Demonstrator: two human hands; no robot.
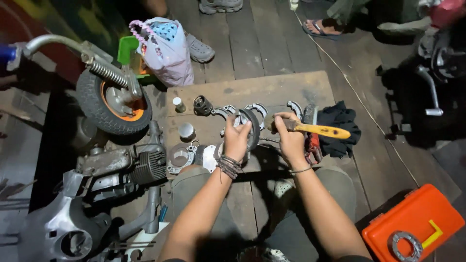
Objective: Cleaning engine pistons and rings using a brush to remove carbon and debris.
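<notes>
Near the lap, the left hand (236, 139) is clenched around a curved brake shoe (252, 127), held upright above the wooden counter (272, 90). Just right of it, the right hand (290, 138) grasps a yellow-handled brush (315, 129), long axis running left-right, bristles toward the shoe. The bristle tip is hidden behind fingers. Farther out: more shoes (256, 107), a black rag (340, 123).

Pink-white plastic bag (165, 51) top left, beside wheel (112, 99).
</notes>
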